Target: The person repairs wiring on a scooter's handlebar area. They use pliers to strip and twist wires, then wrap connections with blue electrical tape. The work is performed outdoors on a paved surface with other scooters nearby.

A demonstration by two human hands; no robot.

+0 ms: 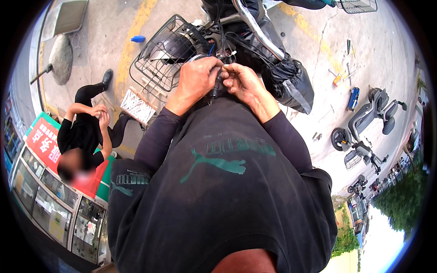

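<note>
The left hand (195,83) and the right hand (246,82) are close together, fingers bent and nearly closed, thumbs near fingertips — I cannot tell what, if anything, they pinch. Thin wires (233,53) are just past the fingers. A metal basket (154,73) sits left of them — a shiny black cover (291,79) hangs to their right.

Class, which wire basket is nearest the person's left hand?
The dark wire basket just left of the left hand; the top-right basket and the right-side basket on the parked scooter are farther away.
</note>
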